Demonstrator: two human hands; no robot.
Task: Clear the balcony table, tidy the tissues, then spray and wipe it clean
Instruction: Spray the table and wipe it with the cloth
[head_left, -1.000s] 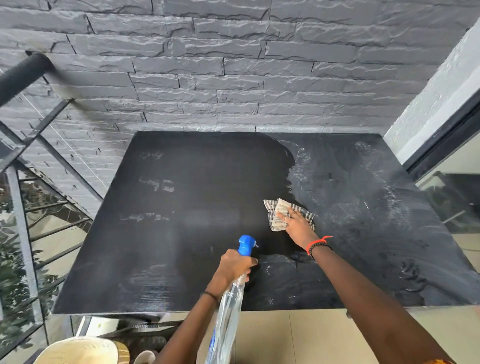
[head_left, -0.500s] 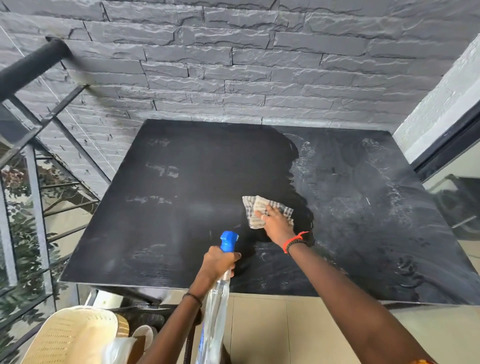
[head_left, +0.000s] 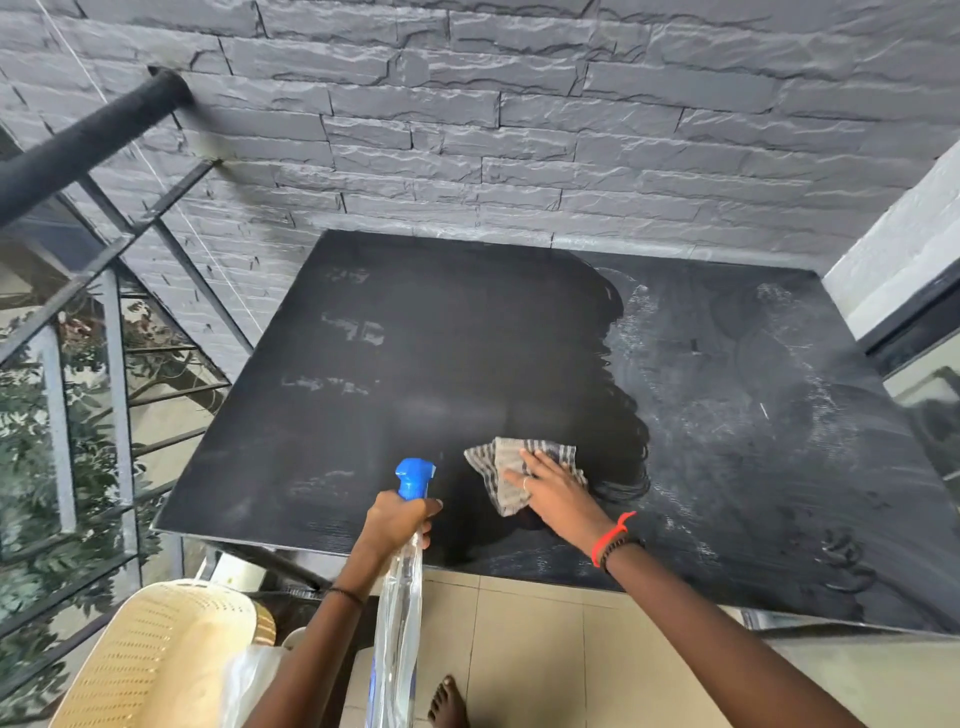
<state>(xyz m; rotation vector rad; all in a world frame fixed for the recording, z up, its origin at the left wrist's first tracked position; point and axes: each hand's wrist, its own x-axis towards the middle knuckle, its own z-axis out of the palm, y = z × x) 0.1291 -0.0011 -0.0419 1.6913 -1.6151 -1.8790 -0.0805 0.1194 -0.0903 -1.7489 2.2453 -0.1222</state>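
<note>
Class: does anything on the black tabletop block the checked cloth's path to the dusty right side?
Nothing visible does. The checked cloth, under the right hand, has bare black tabletop to its right.

I am looking at a home balcony. A black table (head_left: 467, 364) stands against a grey stone-clad wall (head_left: 519, 130) at twelve o'clock. A dark metal railing (head_left: 88, 145) runs at nine o'clock, with leafy trees (head_left: 31, 441) beyond it. Beige floor tiles (head_left: 545, 649) lie below, a cream plastic chair (head_left: 156, 649) at seven o'clock.
</note>
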